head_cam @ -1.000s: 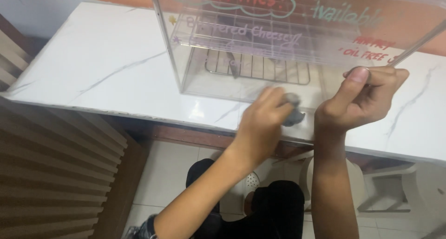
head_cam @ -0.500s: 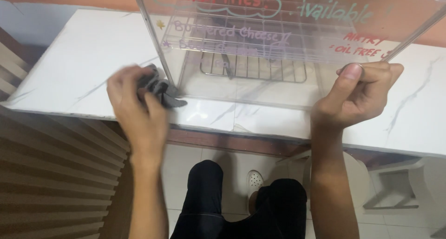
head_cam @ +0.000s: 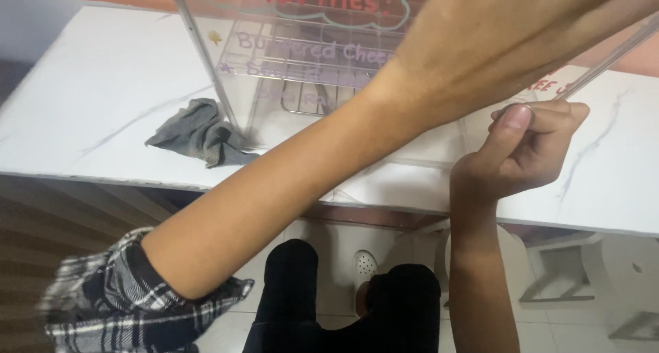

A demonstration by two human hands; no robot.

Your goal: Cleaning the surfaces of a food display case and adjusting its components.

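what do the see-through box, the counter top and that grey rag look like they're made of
The see-through box looks like clear acrylic or similar rigid plastic, glossy: the wire rack inside shows through its wall. The counter top has a smooth white surface with thin grey veins, so marble or a marble-look laminate; which one cannot be told. The grey rag looks like soft matte cloth, lying crumpled in folds.

a clear display box (head_cam: pixel 288 64) is gripped at its 4 o'clock corner by the right hand (head_cam: pixel 518 154); a grey cloth (head_cam: pixel 199 133) is seen at 8 o'clock.
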